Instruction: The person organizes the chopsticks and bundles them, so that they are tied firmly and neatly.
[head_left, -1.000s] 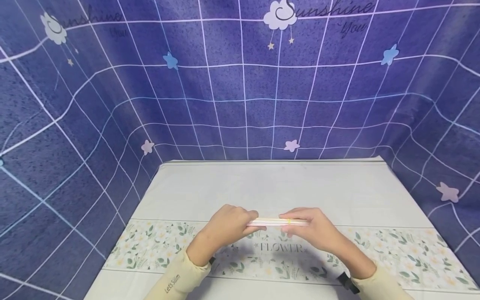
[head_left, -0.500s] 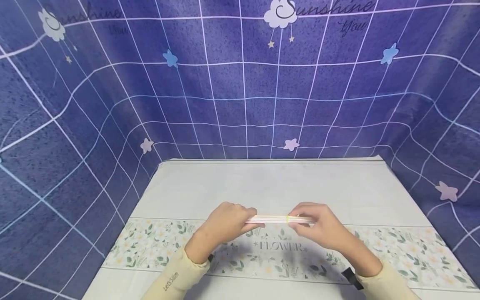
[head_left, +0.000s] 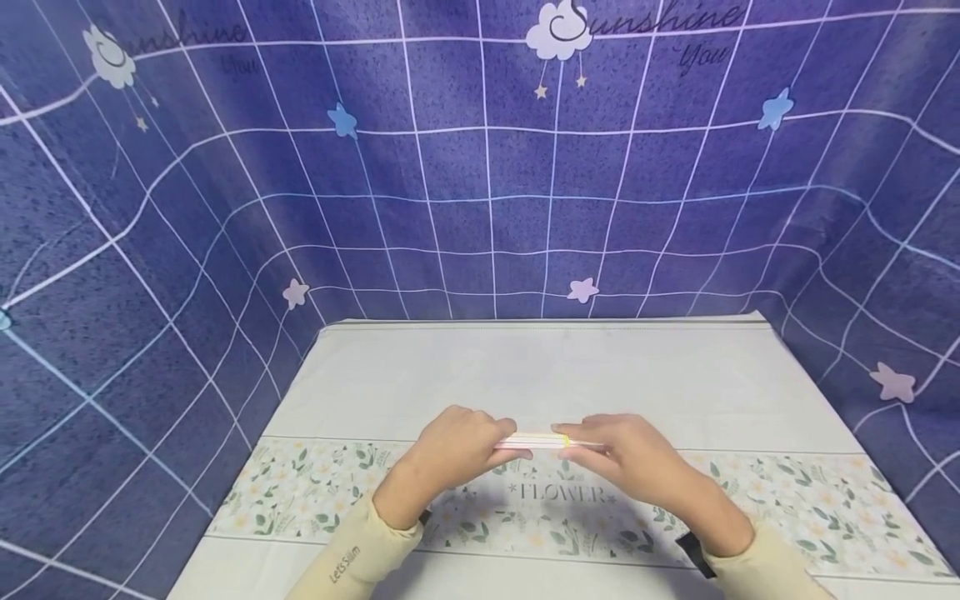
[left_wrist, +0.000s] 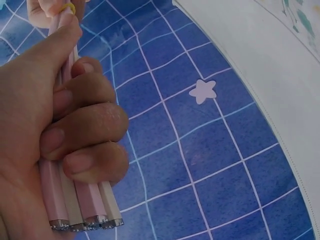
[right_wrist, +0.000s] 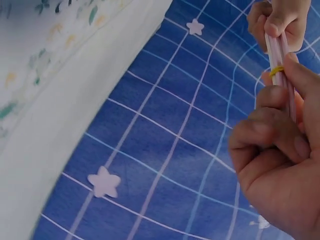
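A bundle of pink and cream chopsticks (head_left: 534, 441) is held level above the table, between both hands. My left hand (head_left: 459, 450) grips one end with curled fingers. In the left wrist view, the chopsticks (left_wrist: 90, 200) stick out below that fist, showing silver patterned ends. A yellow rubber band (right_wrist: 276, 71) circles the bundle toward its other end. There my right hand (head_left: 637, 454) pinches the chopsticks at the band between thumb and fingers. The right hand's other fingers are curled, and they partly hide the far tips.
Beneath the hands lies a white tablecloth (head_left: 525, 367) with a floral strip (head_left: 300, 492) lettered FLOWER. Dark blue gridded fabric (head_left: 517, 225) with stars and clouds rises at the back and both sides. Black straps (head_left: 696, 554) show at the cuffs.
The right hand first shifts right along the chopsticks, then comes back left. The yellow band now sits slightly closer to the left hand. The left hand holds nearly still.
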